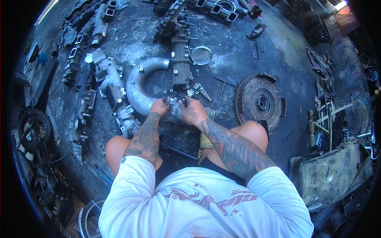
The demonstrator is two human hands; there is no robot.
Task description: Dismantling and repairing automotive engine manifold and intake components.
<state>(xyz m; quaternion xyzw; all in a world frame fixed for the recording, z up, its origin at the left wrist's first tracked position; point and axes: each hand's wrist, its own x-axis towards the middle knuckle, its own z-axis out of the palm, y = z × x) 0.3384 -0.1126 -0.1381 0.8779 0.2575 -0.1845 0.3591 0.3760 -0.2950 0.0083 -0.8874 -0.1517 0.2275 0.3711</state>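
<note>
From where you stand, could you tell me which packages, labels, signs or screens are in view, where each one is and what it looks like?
No packages, signs or screens show among the metal parts on the floor.
Shirt print: across the back of the person's white shirt, at the lower middle; a dark red graphic with small stars.
Both hands, left hand and right hand, rest on an unlabelled grey metal part.

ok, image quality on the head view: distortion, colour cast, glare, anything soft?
Head view: strong fisheye, black vignette at the rim, edges bent. Blue-teal cast over the concrete floor. Blown-out glare in the top corners. Centre sharp: left hand and right hand on the small metal part, flywheel crisp; periphery dark and soft.
</note>
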